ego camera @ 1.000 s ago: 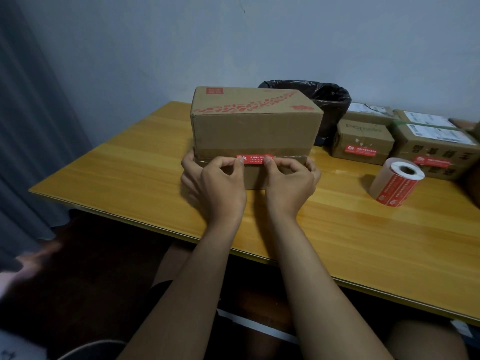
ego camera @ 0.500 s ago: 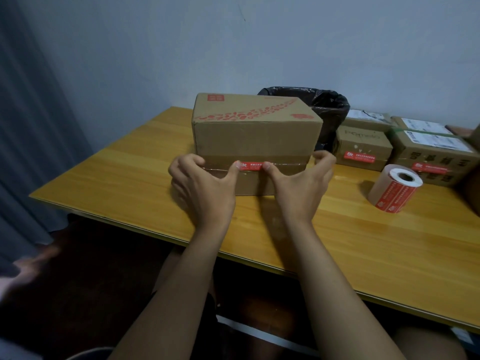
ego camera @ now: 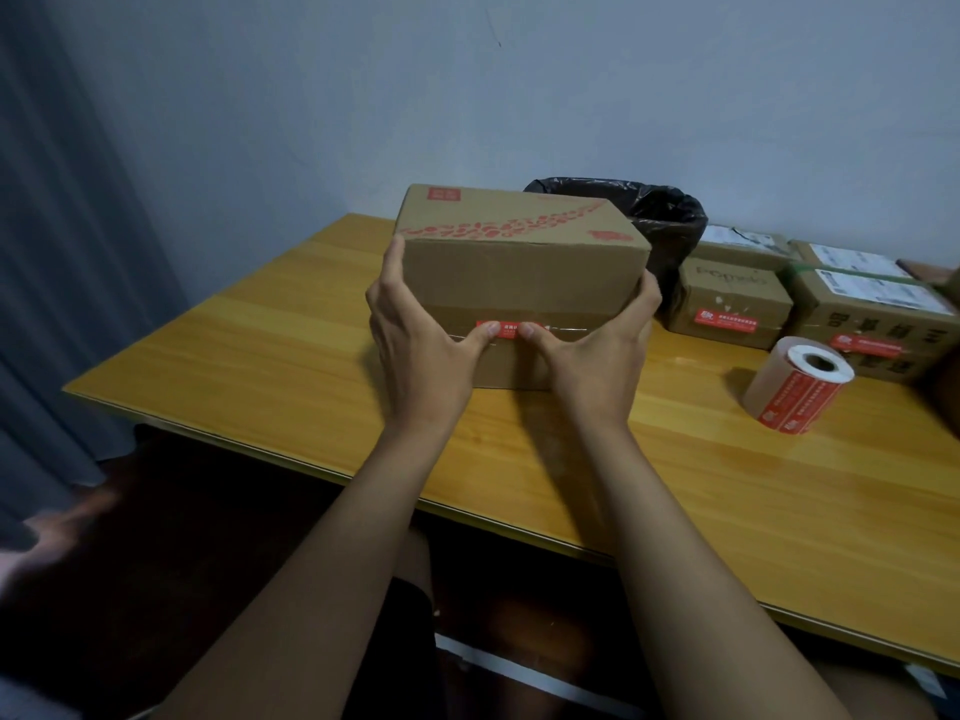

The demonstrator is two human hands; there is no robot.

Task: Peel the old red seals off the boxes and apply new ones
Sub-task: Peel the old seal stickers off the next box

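Gripping cardboard box [ego camera: 519, 283] with left hand [ego camera: 421, 345], right hand [ego camera: 597, 356], wooden table [ego camera: 291, 350], grey wall [ego camera: 571, 85]

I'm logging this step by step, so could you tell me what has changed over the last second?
Both hands have spread from the middle of the box to its ends: the left hand now grips the left end, the right hand the right end. Both thumbs are still on the red seal. The roll, the other boxes and the bin have not moved on the table.
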